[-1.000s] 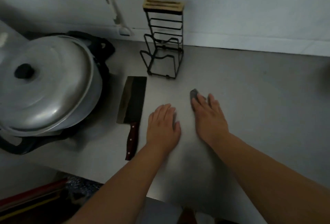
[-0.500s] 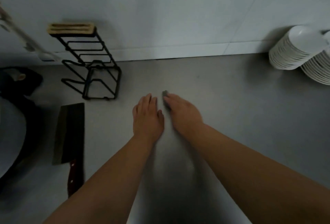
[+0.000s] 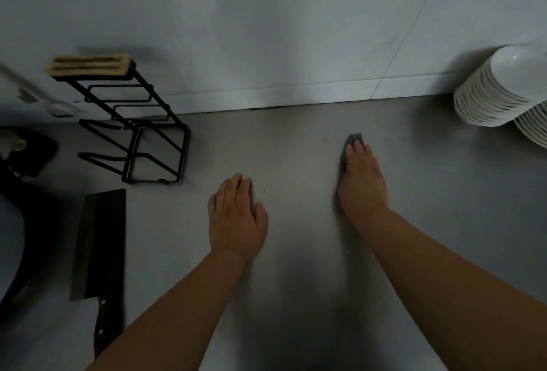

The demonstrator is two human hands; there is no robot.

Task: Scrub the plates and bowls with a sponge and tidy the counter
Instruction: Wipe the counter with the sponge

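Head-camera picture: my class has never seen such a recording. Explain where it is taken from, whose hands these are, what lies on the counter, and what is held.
No machine here. A person wears the camera on the head, so it looks down at their own bare arms. The left hand lies flat on the grey counter. The right hand presses a small grey sponge onto it with straight fingers. At the left are a cleaver and a black wire rack; stacked white dishes stand far right.

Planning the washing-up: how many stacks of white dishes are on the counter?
2. The first stack stands by the wall at far right; the second stack sits just nearer, cut by the frame edge. More may lie beyond it.
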